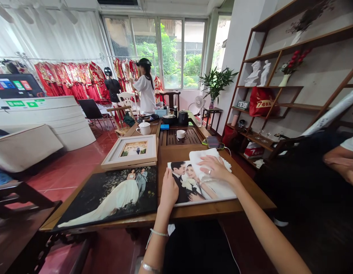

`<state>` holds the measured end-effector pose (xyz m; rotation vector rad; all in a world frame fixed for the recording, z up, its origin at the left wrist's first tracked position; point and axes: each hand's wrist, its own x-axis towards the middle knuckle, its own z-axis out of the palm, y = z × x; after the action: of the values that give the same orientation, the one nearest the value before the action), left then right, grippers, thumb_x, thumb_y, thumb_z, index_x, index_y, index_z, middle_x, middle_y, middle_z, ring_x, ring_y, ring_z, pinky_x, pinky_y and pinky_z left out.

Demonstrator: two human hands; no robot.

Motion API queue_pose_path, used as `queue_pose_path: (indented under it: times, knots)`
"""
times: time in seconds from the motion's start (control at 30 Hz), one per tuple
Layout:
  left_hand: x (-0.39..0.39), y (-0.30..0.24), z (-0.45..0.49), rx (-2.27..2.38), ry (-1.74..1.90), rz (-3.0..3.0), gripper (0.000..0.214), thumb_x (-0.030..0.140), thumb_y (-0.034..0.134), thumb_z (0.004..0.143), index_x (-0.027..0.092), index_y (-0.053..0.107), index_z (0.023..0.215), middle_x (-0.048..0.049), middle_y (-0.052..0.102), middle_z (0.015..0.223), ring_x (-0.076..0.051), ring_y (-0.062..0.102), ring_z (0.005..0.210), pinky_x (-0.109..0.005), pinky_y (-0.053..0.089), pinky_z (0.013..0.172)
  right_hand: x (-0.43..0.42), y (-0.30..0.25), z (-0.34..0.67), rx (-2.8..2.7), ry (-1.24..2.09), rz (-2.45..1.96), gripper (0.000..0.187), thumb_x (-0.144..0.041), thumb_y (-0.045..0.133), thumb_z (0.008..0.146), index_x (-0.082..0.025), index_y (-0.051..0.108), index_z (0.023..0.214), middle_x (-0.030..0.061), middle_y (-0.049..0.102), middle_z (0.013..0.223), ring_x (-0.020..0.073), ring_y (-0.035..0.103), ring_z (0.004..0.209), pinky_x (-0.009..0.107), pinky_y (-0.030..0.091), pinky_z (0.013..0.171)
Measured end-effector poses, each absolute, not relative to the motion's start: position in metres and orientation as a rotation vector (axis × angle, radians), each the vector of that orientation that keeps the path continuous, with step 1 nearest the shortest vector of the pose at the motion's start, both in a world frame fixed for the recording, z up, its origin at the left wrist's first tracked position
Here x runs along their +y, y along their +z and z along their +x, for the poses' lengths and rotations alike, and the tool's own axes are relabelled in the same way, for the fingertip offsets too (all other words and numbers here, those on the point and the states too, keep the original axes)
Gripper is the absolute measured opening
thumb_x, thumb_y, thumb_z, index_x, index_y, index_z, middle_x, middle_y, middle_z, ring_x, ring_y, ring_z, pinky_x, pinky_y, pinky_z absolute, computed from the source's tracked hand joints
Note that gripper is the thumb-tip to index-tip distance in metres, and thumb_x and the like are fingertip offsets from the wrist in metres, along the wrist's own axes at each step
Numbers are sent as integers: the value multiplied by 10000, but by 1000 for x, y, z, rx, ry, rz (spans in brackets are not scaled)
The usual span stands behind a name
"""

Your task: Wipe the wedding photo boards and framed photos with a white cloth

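A wedding photo panel lies flat near the table's front edge, showing a couple close together. My left hand is held against the panel's left edge, fingers together and gripping it. A crumpled white cloth covers the panel's upper right part. On the cloth rests my right hand, flat with its fingers spread. Left of my left hand lies a larger dark wedding photo with a long white dress. Behind it a light wooden picture frame holds a smaller photo and sits on another frame.
Farther along the wooden table stand a white lidded teapot, a slatted tea tray with a white cup, and phones. Two people stand by red garments. A seated person's arm is at right, before shelves.
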<state>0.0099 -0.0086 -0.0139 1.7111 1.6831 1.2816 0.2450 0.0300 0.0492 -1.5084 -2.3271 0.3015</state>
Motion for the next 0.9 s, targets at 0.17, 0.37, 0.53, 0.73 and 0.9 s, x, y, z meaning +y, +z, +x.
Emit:
queue_pose_path:
  times: [0.17, 0.37, 0.53, 0.73, 0.9]
  knots:
    - [-6, -16, 12, 1694, 1346, 1639, 566, 95, 386, 805, 94, 477, 1364, -196, 457, 1468, -267, 344, 1426, -430, 244, 1191, -14, 50, 255, -2407, 367, -1317, 379, -548, 467, 909, -314, 704, 1089, 52, 542, 1404, 305, 324, 1389, 622, 59, 1138]
    - [-9, -9, 11, 1702, 1263, 1678, 566, 78, 370, 818, 58, 463, 1377, -221, 426, 1485, -282, 340, 1427, -441, 238, 1193, -63, 53, 264, -2426, 497, -1243, 345, -588, 582, 844, -259, 685, 824, 67, 597, 1309, 316, 353, 1379, 594, 36, 1155]
    - [-11, -4, 11, 1728, 1187, 1723, 560, 75, 345, 838, -5, 437, 1384, -268, 380, 1497, -302, 324, 1432, -459, 238, 1191, -55, 44, 261, -2358, 244, -1390, 318, -521, 655, 790, -243, 651, 944, 104, 522, 1373, 327, 356, 1370, 587, 156, 1142]
    - [-11, -7, 10, 1706, 1219, 1719, 565, 72, 366, 828, 27, 447, 1385, -237, 390, 1503, -285, 318, 1436, -428, 219, 1199, -10, 41, 259, -2302, 167, -1657, 757, -638, 569, 803, -335, 373, 1469, 99, 184, 1605, 384, 84, 1461, 626, 221, 1093]
    - [-12, -5, 9, 1710, 1217, 1731, 584, 57, 377, 813, 55, 449, 1393, -215, 401, 1502, -276, 325, 1434, -422, 228, 1199, 26, 50, 250, -2294, 207, -1783, 702, -630, 506, 845, -351, 370, 1474, 87, 241, 1592, 394, 111, 1453, 677, 196, 1074]
